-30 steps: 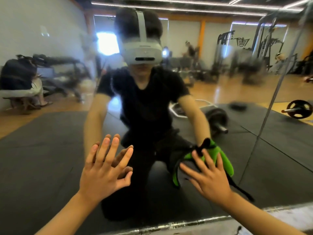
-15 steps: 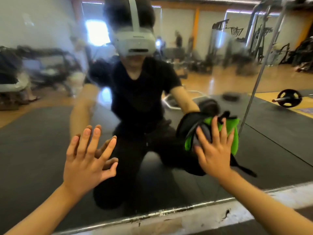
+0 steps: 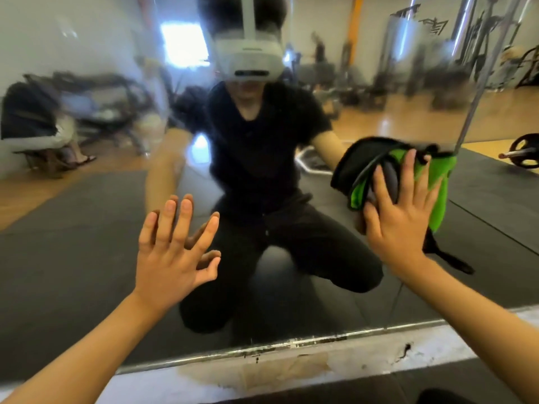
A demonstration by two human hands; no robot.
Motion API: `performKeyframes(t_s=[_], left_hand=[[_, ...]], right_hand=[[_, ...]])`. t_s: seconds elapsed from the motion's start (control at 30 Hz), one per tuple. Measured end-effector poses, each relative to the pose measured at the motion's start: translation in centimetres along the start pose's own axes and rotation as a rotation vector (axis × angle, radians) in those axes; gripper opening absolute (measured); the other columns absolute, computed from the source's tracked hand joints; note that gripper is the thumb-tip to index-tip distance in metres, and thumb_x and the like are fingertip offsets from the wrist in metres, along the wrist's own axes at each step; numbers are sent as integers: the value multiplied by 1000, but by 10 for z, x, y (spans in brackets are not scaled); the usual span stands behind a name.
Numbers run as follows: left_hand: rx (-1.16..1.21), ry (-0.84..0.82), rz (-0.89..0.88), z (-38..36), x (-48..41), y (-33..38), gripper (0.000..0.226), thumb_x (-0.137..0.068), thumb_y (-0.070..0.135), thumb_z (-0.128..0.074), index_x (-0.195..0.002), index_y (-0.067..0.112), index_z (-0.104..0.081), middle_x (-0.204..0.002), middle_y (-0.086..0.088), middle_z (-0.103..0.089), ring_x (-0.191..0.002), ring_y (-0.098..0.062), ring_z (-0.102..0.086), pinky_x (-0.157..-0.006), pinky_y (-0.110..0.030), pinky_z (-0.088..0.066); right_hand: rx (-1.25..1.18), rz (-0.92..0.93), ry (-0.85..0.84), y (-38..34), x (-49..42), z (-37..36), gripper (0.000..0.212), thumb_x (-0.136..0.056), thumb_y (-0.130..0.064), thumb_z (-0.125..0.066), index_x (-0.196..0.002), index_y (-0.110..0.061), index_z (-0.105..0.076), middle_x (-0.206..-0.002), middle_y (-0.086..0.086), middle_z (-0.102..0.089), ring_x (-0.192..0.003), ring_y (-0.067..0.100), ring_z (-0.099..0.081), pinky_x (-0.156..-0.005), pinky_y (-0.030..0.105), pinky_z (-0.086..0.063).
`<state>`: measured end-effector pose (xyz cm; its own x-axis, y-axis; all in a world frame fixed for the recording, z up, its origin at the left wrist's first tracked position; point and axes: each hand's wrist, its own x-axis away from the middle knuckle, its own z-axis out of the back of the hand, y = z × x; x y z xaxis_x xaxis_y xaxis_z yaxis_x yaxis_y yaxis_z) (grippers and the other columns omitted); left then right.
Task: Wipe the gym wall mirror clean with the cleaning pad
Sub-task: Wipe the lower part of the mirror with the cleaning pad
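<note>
Pressing flat with fingers spread, the right hand (image 3: 399, 217) pushes the green-and-black cleaning pad (image 3: 437, 182) against the gym wall mirror (image 3: 73, 243) at the right of the frame. At lower centre-left the left hand (image 3: 172, 255) rests on the glass, fingers straight and splayed, holding nothing. The mirror's metal bottom edge (image 3: 291, 344) runs across the lower frame.

I cannot see much of the cleaning pad (image 3: 440, 182): my right hand (image 3: 399, 217) lies flat over its middle, and its dark strap end blurs out low on the mirror (image 3: 73, 243). Reflected gym machines (image 3: 437, 68) at upper right are smeared. The seated figure (image 3: 38, 123) at left is blurred. Both forearms run off the bottom edge.
</note>
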<state>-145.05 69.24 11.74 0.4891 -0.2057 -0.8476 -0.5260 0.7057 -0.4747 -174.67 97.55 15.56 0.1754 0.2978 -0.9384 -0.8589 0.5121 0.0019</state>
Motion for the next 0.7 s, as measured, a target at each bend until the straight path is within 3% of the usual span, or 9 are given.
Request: performKeyframes(t_s=[0.1,0.17,0.27,0.33,0.47,0.6,0.7], left_hand=[[9,22,10,-2,1,0,75,-98,54,-55,-163,22,-38,-174,-22,-12,-161,-42,-13,-129,-57,-14],[8,30,12,-3,1,1,76,-98,54,-55,-164,21,-37,-173,-23,-14,-160,-43,-15,-128,-58,-16],[-11,34,7,-4,2,2,77,-98,55,-55,-164,19,-38,-172,-26,-16,-159,-45,-18,-126,-61,-18],[-9,33,11,-4,2,3,77,-97,55,-54,-164,19,-38,-172,-27,-16,-158,-46,-18,-127,-61,-17],[-3,15,9,-2,2,3,78,-98,55,-54,-165,19,-36,-172,-26,-14,-159,-46,-16,-127,-62,-16],[-14,27,17,-3,1,3,78,-98,54,-55,-165,19,-37,-172,-26,-14,-159,-46,-16,-127,-62,-16],[-14,25,18,-3,0,3,76,-98,54,-56,-163,18,-40,-172,-26,-14,-159,-46,-15,-126,-62,-17]], right_hand=[[52,70,-207,-4,95,-20,48,-111,-50,-24,-151,-30,-41,-174,6,5,-160,35,5,-109,74,-28],[61,112,-257,0,116,-20,45,-111,-52,-22,-143,-30,-46,-174,2,7,-160,32,5,-103,74,-34],[-13,128,-184,0,67,-7,49,-108,-46,-34,-156,-35,-33,-174,4,7,-160,34,4,-115,74,-22],[-45,71,-52,-3,-2,5,58,-107,-43,-40,-163,-34,-24,-173,16,-6,-158,42,-2,-121,69,-10],[0,-48,130,-2,-58,12,55,-110,-43,-37,-162,-26,-32,-166,27,-23,-155,49,-17,-124,65,-9],[-17,-234,18,-12,58,-18,56,-110,-47,-28,-163,-28,-27,-167,26,-22,-155,46,-16,-119,70,-19],[-46,-354,-143,-26,133,-35,52,-107,-41,-36,-155,-20,-35,-169,20,-11,-155,42,-10,-113,76,-23]])
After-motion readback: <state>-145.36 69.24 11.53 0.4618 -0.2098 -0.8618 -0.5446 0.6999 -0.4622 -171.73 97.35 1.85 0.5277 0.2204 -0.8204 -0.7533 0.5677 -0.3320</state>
